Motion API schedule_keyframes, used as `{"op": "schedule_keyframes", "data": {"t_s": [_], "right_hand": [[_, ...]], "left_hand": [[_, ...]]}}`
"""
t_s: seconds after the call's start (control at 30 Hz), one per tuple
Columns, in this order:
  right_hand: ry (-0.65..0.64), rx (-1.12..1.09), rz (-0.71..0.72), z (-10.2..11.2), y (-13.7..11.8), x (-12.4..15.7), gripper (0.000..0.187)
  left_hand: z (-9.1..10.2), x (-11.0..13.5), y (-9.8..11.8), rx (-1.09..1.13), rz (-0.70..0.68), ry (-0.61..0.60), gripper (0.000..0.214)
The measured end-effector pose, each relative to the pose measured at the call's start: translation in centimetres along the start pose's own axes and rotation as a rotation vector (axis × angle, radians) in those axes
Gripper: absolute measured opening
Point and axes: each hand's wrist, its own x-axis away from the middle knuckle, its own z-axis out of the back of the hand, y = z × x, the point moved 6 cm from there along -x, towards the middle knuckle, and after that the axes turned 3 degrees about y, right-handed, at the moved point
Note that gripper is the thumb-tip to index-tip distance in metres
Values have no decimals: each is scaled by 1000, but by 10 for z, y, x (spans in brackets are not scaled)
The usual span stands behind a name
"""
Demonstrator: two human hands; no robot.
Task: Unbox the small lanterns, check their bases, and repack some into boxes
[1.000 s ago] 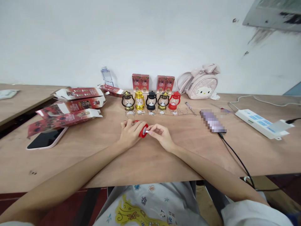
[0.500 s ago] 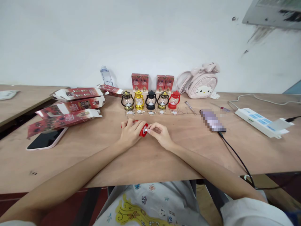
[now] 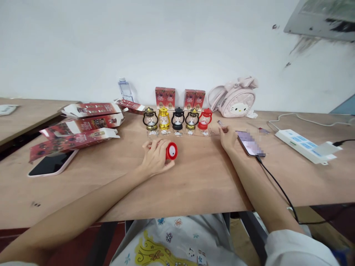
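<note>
My left hand (image 3: pixel 155 157) is closed round a small red lantern (image 3: pixel 171 151) lying on its side on the wooden table (image 3: pixel 194 177), its round white base facing right. My right hand (image 3: pixel 227 136) lies farther back and to the right, fingers curled over a small screwdriver (image 3: pixel 221 123) beside a phone (image 3: pixel 249 143). Whether it grips the tool I cannot make out. Behind both hands stands a row of several toy lanterns (image 3: pixel 177 118) in bronze, gold, black and red.
Red product boxes (image 3: pixel 180 98) stand at the wall by a pink cat backpack (image 3: pixel 235 100) and a water bottle (image 3: pixel 125 88). Opened red cartons (image 3: pixel 83 127) and a second phone (image 3: pixel 52 163) lie at left. A power strip (image 3: pixel 305 146) and a black cable (image 3: pixel 277 184) are at right.
My right hand has left the red lantern's base and moved back and right to the screwdriver beside the phone. The left hand still holds the lantern in place.
</note>
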Motion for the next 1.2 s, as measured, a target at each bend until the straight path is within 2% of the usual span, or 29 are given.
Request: {"op": "schedule_keyframes", "data": {"t_s": [0.13, 0.27, 0.4, 0.47, 0.53, 0.67, 0.77, 0.9, 1.2], "right_hand": [[-31, 93, 25, -6, 1, -4, 18], [-100, 232, 61, -14, 0, -5, 23], [-66, 152, 139, -9, -11, 2, 29], [-5, 4, 247, -1, -34, 18, 23], [9, -223, 356, 9, -67, 44, 17], [-109, -587, 486, 25, -136, 106, 10], [-199, -676, 518, 28, -161, 139, 9], [-268, -687, 501, 21, -160, 151, 8], [-248, -754, 428, 17, -155, 151, 5]], "left_hand": [[6, -3, 4, -14, -52, 51, 51], [8, -4, 4, 10, -50, 56, 50], [12, -3, 4, 50, -39, 107, 49], [11, -1, 3, 60, -34, 117, 53], [9, 1, 2, 67, -27, 106, 58], [5, 3, 0, 62, -19, 85, 63], [8, 2, 1, 17, -39, 117, 56], [14, -1, 5, -50, -79, 176, 45], [14, -2, 7, -63, -109, 191, 40]]}}
